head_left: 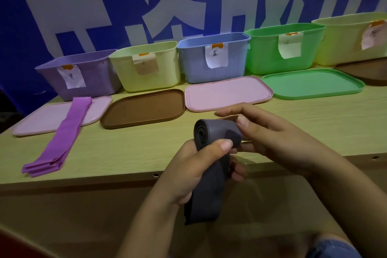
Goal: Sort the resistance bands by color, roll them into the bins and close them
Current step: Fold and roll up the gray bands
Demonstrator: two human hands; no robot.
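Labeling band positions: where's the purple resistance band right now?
In the head view, the flat purple rubber resistance band lies at the table's left, its far end draped over the pale pink rectangular plastic lid before the purple bin.

Setting: staged demo or recording space, not a home. Evidence: large blue banner [88,6] with white block characters as backdrop; plain wood-laminate counter [125,153]; row of coloured bins [213,56], each carrying a taped handwritten paper label [216,55].
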